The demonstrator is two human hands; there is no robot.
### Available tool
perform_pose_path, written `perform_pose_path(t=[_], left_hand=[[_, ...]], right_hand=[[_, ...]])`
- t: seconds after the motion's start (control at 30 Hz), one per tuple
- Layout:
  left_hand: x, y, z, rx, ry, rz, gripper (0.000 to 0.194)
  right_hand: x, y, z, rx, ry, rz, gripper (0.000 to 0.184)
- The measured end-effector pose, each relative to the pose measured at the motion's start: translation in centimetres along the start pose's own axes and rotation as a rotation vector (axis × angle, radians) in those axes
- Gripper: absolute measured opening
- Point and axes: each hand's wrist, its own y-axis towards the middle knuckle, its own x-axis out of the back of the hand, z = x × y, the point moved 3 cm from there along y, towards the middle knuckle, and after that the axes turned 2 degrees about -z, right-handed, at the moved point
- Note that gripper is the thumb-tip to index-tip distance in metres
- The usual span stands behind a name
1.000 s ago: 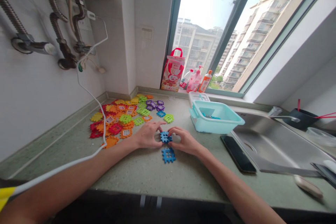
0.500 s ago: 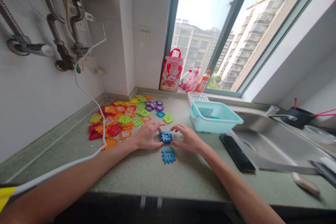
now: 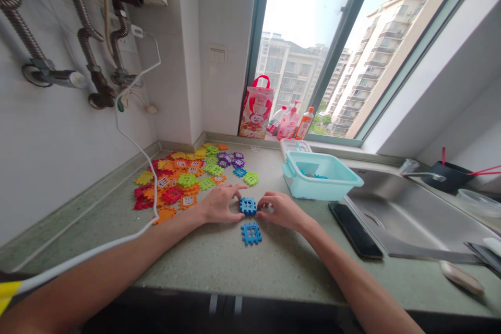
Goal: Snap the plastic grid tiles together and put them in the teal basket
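Observation:
A small blue block built of interlocking tiles (image 3: 248, 205) stands on the green counter (image 3: 242, 261). My left hand (image 3: 220, 202) grips its left side and my right hand (image 3: 282, 210) grips its right side, fingers curled against it. A single flat blue tile (image 3: 251, 233) lies just in front of the block, untouched. A spread of red, orange, yellow, green and purple tiles (image 3: 183, 177) lies to the left behind my left hand.
A pale teal tub (image 3: 321, 175) with a few blue pieces sits to the right. A black phone (image 3: 354, 229) lies by the steel sink (image 3: 410, 216). A white cable (image 3: 133, 146) hangs across the left counter. A red bag (image 3: 256, 115) and bottles (image 3: 291, 122) stand on the sill.
My right hand's fingers have curled in tighter against the blue block. The block and the flat tile stay in place.

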Motion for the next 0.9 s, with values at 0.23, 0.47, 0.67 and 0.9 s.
perform_pose_path(t=[0.23, 0.47, 0.67, 0.9], left_hand=[[0.0, 0.2, 0.5, 0.024, 0.032, -0.019, 0.076], [0.4, 0.3, 1.1, 0.054, 0.034, -0.039, 0.079], [0.5, 0.3, 0.7, 0.051, 0.019, -0.034, 0.08], [-0.5, 0.2, -0.3, 0.012, -0.023, -0.005, 0.087]], right_hand=[[1.6, -0.6, 1.3, -0.021, 0.134, 0.13, 0.021], [0.8, -1.2, 5.0, 0.148, 0.189, 0.261, 0.035], [0.8, -1.0, 4.8, 0.2, 0.159, 0.117, 0.039], [2.1, -0.4, 3.6, 0.219, 0.087, -0.19, 0.031]])
